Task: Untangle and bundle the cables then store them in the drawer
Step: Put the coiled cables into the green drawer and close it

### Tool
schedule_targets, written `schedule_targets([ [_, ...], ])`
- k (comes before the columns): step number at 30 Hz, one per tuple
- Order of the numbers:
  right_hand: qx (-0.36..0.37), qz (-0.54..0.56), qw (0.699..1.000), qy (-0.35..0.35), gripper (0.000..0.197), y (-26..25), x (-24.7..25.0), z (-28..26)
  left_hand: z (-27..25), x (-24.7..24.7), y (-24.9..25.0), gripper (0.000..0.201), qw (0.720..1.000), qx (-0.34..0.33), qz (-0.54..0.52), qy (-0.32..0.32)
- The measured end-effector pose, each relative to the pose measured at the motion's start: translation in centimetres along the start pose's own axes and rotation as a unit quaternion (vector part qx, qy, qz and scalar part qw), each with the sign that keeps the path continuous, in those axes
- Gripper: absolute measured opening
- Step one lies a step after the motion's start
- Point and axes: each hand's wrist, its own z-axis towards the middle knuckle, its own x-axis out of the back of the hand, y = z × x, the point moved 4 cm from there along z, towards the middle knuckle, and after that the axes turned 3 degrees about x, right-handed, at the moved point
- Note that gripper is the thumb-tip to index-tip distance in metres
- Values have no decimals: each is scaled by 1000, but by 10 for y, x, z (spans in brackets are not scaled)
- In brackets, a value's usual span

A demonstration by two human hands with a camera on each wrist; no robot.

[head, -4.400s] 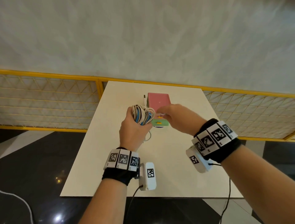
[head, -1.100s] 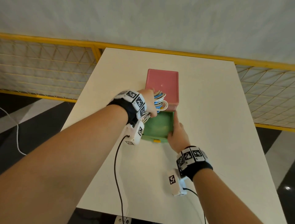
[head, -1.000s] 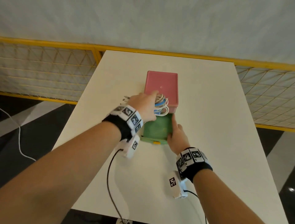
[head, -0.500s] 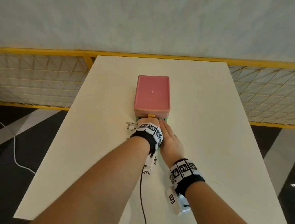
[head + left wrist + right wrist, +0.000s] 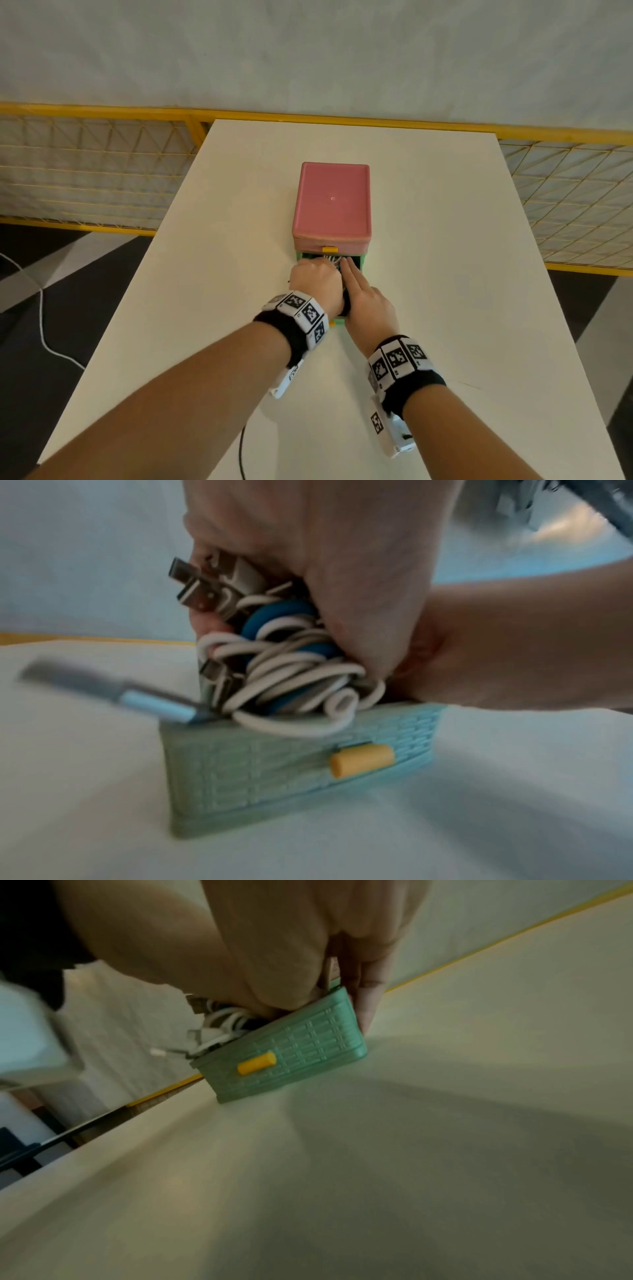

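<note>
Fingers of the left hand [image 5: 342, 561] clamp the cables [image 5: 294, 669], pressed into the open green drawer [image 5: 274, 767], frame centre. Right hand [image 5: 368, 305] fingers lie straight, together, along the drawer's right wall on the bench [image 5: 445, 308].

Two bare hands are in view: one left hand [image 5: 317, 279] and one right hand [image 5: 368, 303]. One small pink plastic drawer cabinet [image 5: 332, 202] stands on one white rectangular table [image 5: 445, 274]. It has one green woven-pattern plastic drawer [image 5: 298, 767] pulled out, with one yellow cylindrical knob [image 5: 361, 760]. One bundle of white and blue cables [image 5: 291, 669] shows; separate cables cannot be counted.
</note>
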Motion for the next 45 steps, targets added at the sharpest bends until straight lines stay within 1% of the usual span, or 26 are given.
schedule_targets([
  [2, 8, 3, 1000, 8, 73, 1, 0, -2, 3, 0, 2, 31, 1000, 14, -24, -8],
  [4, 4, -17, 1000, -6, 75, 0, -1, -2, 6, 1, -1, 32, 998, 14, -55, -21],
  [5, 0, -27, 999, -17, 75, -1, -2, -1, 8, 0, -5, 35, 996, 11, -82, -34],
  [7, -8, -41, 999, -35, 76, -1, -3, 3, 10, -4, -12, 50, 987, 17, -142, -71],
  [8, -10, -44, 998, -37, 76, 0, -3, 4, 11, -6, -14, 57, 985, 23, -153, -76],
  [10, -6, -39, 999, -32, 77, 0, -3, 4, 10, -11, -11, 60, 991, 24, -125, -48],
  [14, 18, 1, 1000, -7, 85, 3, -3, -1, 7, -11, 3, 42, 1000, 12, -20, 15],
  [16, 15, -3, 1000, -9, 83, 2, -3, -2, 8, -9, 2, 43, 1000, 8, -27, 0],
  [18, 14, -9, 1000, -16, 80, 2, -3, -1, 7, -10, -5, 56, 992, 15, -117, -36],
  [20, 10, -2, 1000, -15, 80, 3, -2, 1, 6, -13, -10, 79, 979, 11, -188, -77],
  [21, 8, 3, 1000, -12, 80, 3, -1, 2, 5, -15, -11, 89, 978, 9, -191, -87],
  [22, 8, 8, 1000, -10, 80, 4, -2, 1, 4, -18, -9, 93, 981, 5, -175, -84],
  [23, 13, 11, 1000, -8, 81, 4, -2, 1, 4, -20, -8, 92, 985, 3, -153, -74],
  [27, 40, 19, 999, 19, 81, 4, -3, -2, 9, -29, -1, 74, 991, 1, -124, -47],
  [30, 26, 26, 999, 19, 76, 2, -1, -4, 11, -27, 1, 68, 994, -5, -90, -60],
  [32, 18, 34, 999, 1, 78, -1, 1, -6, 9, -21, -7, 76, 984, -1, -161, -76],
  [33, 18, 33, 999, -7, 80, -2, 2, -6, 7, -16, -14, 77, 972, -5, -211, -98],
  [34, 20, 22, 999, -13, 82, -3, 3, -7, 5, -11, -21, 68, 960, -18, -256, -116],
  [35, 23, -3, 1000, -20, 82, -3, 3, -8, 4, -9, -31, 49, 949, -25, -288, -126],
  [36, 28, -40, 999, -25, 79, -3, 3, -9, 1, -5, -40, 33, 939, -31, -322, -116],
  [37, 36, -79, 996, -16, 73, -2, 3, -11, -1, -3, -48, 28, 932, -25, -347, -101],
  [38, 49, -111, 993, 11, 64, -2, 5, -15, -5, 0, -53, 30, 926, -17, -368, -80],
  [40, 71, -134, 986, 70, 49, -2, 7, -24, -9, 0, -56, 31, 915, -7, -399, -60],
  [41, 84, -136, 983, 89, 47, -1, 7, -29, -8, 0, -54, 28, 915, -6, -398, -61],
  [43, 112, -131, 980, 102, 45, -2, 3, -34, -5, 2, -48, 22, 914, -21, -401, -62],
  [45, 130, -93, 980, 118, 40, -1, 2, -34, -2, 4, -42, 22, 913, -27, -403, -62],
])
